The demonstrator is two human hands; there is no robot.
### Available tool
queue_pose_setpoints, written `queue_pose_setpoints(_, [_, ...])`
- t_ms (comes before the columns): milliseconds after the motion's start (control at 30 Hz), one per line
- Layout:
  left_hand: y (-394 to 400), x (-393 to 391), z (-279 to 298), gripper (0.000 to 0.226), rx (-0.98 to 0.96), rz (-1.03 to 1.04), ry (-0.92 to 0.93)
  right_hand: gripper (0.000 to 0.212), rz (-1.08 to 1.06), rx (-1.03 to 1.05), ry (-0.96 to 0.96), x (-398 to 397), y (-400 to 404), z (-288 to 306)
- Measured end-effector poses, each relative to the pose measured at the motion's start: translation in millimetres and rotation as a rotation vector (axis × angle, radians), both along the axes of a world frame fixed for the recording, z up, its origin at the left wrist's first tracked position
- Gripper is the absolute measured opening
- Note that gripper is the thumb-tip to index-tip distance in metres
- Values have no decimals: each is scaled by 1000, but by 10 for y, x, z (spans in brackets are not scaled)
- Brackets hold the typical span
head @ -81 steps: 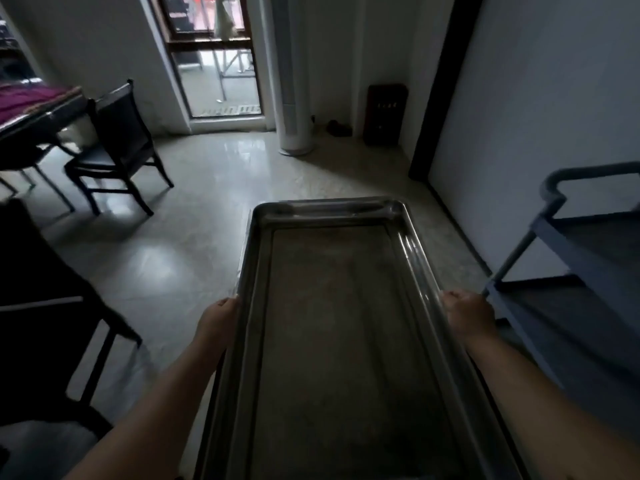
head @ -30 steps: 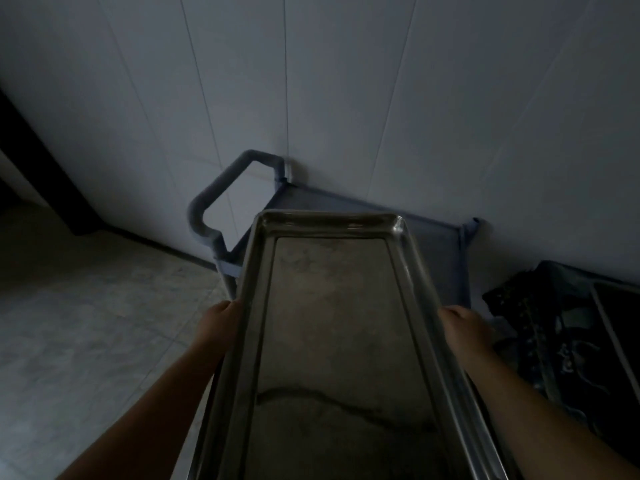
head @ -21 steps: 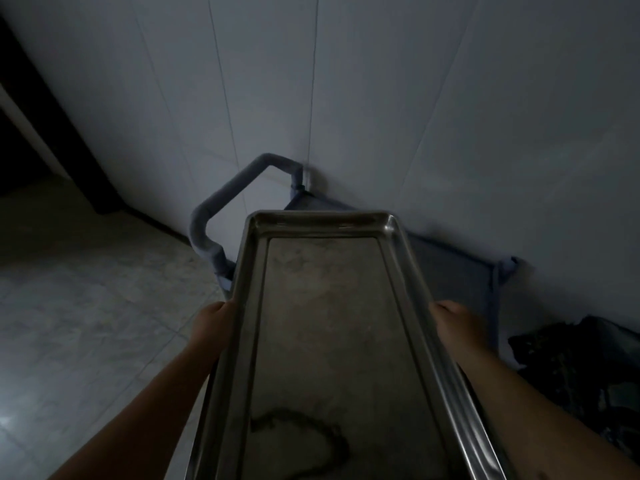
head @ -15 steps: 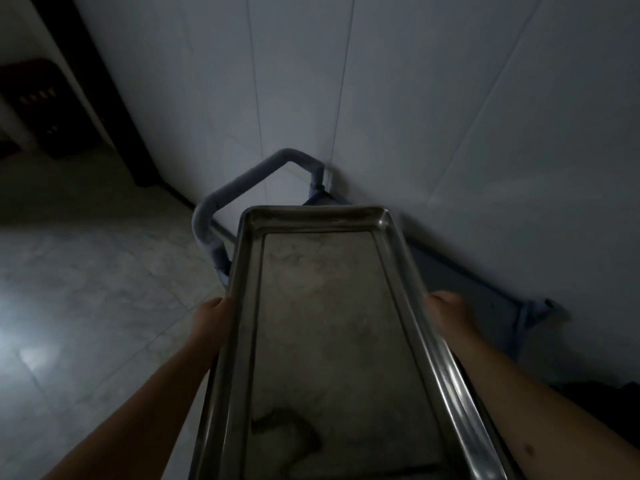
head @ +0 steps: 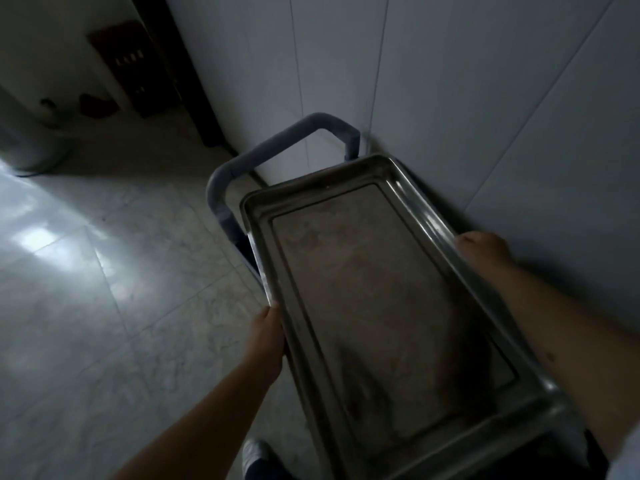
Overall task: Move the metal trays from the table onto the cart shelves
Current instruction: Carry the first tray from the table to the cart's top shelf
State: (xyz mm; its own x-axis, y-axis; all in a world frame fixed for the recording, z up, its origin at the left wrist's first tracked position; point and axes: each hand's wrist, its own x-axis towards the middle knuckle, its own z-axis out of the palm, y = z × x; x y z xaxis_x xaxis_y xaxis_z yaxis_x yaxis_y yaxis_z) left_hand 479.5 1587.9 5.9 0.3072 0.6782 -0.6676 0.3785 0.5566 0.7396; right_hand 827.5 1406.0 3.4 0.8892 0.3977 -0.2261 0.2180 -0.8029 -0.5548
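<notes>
The metal tray (head: 374, 289), gripped on its long edges by the left hand (head: 266, 336) and right hand (head: 483, 249), has now turned to line up over the cart (head: 277, 157), so placing seems close.

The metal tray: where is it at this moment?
In the head view the metal tray fills centre-right, held by its long edges between the left hand and right hand, over the cart, far end beside the grey cart handle.

The metal tray (head: 381, 289) is covering the cart shelves; only the cart handle (head: 273, 150) is showing. The frame's lower edge is cutting off a shoe (head: 254, 455).
</notes>
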Motion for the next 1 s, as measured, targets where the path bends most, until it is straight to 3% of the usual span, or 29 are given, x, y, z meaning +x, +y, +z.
queue_pose_setpoints(267, [-68, 10, -156, 32, -66, -54, -87, 29, -18, -159, -121, 112, 28, -253])
queue_pose_setpoints(333, [-42, -24, -165, 31, -84, -90, -109, 26, -75, -108, -191, -89, -51, -223])
queue_pose_setpoints(500, [82, -94, -179, 37, -134, -308, -124, 40, -358, 196, -168, -1205, -533, -121])
queue_pose_setpoints(633, [264, -148, -124, 42, -200, -577, -109, 38, -691, 149, -218, -2477, -971, -66])
queue_pose_setpoints(733, [359, -123, -96, 32, -247, -706, -116, 40, -932, 159, -73, -3399, -1020, -83])
queue_pose_setpoints(833, [453, -96, -160, 16, -250, -804, -101, 35, -1164, 343, 162, -4067, -881, -228])
queue_pose_setpoints(933, [485, -112, -221, 17, -185, -924, -89, 39, -1283, 499, 290, -4406, -632, -313])
queue_pose_setpoints(1000, [470, -90, -281, 19, -214, -885, -82, 41, -1386, 597, 298, -4433, -541, -356])
